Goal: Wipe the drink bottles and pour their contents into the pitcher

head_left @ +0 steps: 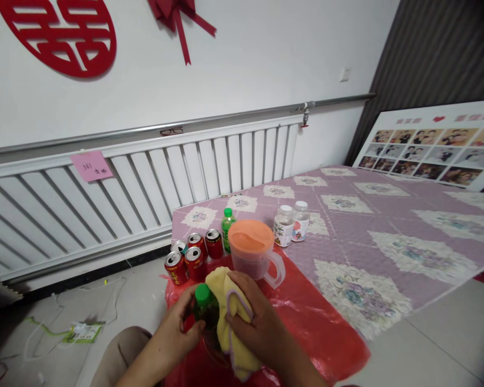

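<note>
My left hand (pixel 176 332) is wrapped round a dark bottle with a green cap (pixel 204 305), held upright over a red plastic sheet (pixel 318 328). My right hand (pixel 255 321) presses a yellow cloth (pixel 227 317) against the bottle's right side, fingers closed on the cloth. Just behind stands a clear plastic pitcher with an orange lid (pixel 253 248). Several red drink cans (pixel 189 257) stand in a cluster to the left of it, with a small green bottle (pixel 227 226) behind.
Two small clear bottles with white caps (pixel 292 223) stand on the purple floral quilt (pixel 387 226). A white radiator (pixel 145 188) lines the wall. A photo board (pixel 431 145) leans at the right. Cord and a paper packet (pixel 83 330) lie on the floor.
</note>
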